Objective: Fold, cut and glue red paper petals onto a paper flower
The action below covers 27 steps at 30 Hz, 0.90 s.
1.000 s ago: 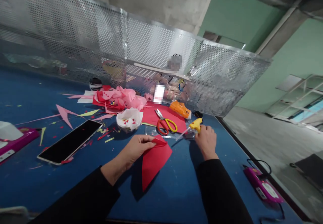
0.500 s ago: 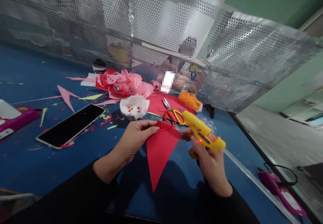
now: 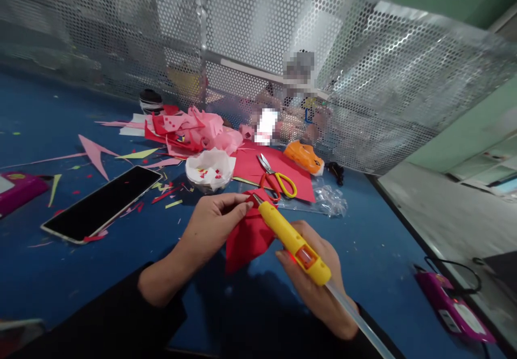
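My left hand pinches the upper edge of a folded piece of red paper between thumb and fingers. My right hand is closed around a yellow glue gun, a clear glue stick sticking out of its back end. The gun's metal nozzle points at the paper's upper edge, close by my left thumb; whether it touches cannot be made out. Just beyond the paper lie scissors with red and yellow handles, partly on a red sheet.
A paper-lined bowl holds small scraps. Pink paper scraps pile behind it. A phone lies left. An orange packet and purple power strip are to the right. A perforated metal screen stands behind, with a person beyond.
My right hand has swung the glue gun left and turned its nozzle onto the paper's upper edge. The red paper's lower point has tilted, and my left hand still pinches it.
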{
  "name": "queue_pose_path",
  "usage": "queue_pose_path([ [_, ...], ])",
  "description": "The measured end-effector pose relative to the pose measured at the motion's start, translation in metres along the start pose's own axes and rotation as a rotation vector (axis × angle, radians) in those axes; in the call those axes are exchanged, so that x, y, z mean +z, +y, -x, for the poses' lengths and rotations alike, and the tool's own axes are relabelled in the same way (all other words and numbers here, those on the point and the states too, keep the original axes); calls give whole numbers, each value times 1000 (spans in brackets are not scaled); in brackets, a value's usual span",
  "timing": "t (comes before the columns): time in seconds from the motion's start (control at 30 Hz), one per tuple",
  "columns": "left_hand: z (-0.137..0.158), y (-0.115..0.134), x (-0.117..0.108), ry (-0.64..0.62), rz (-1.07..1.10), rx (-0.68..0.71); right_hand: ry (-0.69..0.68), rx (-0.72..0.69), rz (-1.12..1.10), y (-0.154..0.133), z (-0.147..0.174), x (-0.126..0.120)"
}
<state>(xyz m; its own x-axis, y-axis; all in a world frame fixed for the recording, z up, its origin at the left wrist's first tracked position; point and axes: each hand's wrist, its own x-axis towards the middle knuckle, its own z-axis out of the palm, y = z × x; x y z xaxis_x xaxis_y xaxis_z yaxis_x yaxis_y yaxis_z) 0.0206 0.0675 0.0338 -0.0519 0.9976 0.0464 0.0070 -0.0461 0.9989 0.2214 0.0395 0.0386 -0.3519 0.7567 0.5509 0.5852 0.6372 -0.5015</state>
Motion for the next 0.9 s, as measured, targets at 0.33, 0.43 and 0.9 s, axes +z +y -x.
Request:
queue_pose_path([
  [0.33,2,0,-1,36,-51,30,-2,13,38,2,1,2],
  [0.43,2,1,-1,34,-56,19,-15,23,36,2,1,2],
  [0.9,3,5,0,12,-74,41,2,-1,34,1,1,2],
])
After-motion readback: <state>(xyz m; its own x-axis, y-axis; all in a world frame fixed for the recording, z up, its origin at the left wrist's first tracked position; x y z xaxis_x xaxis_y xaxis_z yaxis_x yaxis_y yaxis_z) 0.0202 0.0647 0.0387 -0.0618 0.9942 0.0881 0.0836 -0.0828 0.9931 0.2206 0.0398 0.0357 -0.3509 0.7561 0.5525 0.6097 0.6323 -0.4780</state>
